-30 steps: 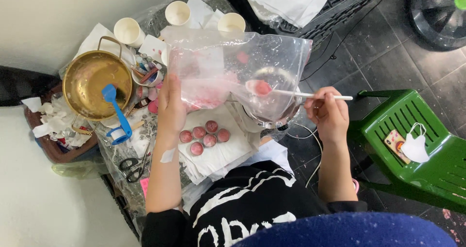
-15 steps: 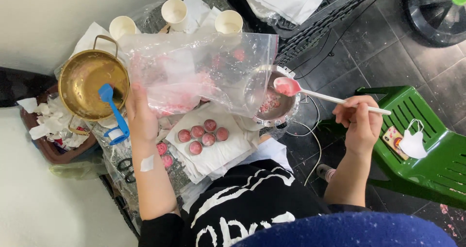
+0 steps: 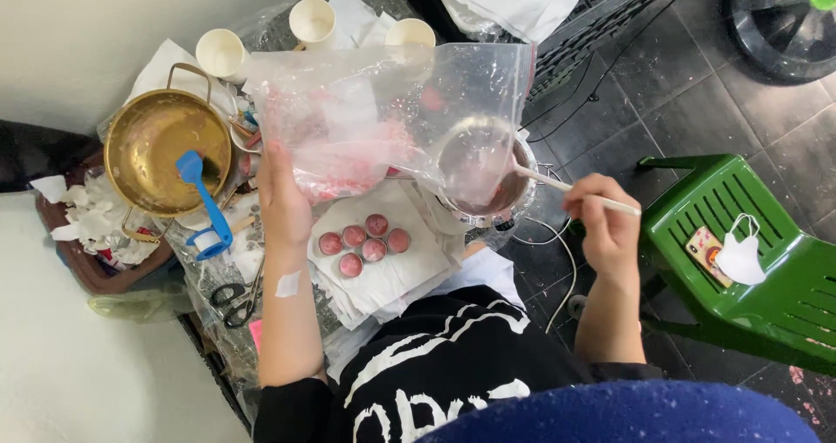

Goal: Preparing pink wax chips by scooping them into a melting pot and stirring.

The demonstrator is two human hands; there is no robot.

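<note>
Clear plastic bag — held up over the cluttered desk, smeared inside with pink residue. The left hand has its grip clenched on the bag's lower left edge, fingers pinching the film. The bag hangs partly in front of a small steel bowl, which shows through the plastic; whether bag and bowl touch cannot be told from this angle.

The right hand is closed around a slim white handle of a spoon. The spoon's far end reaches into the bowl, apparently behind the bag film.

Below the bag, five round pink pieces lie close together on a stack of white paper. To the left stands a brass-coloured pot with a blue spatula leaning in it. Scissors lie near the desk's lower edge. Three paper cups stand behind the bag.

To the right — well apart — a green plastic stool carries a white face mask.
</note>
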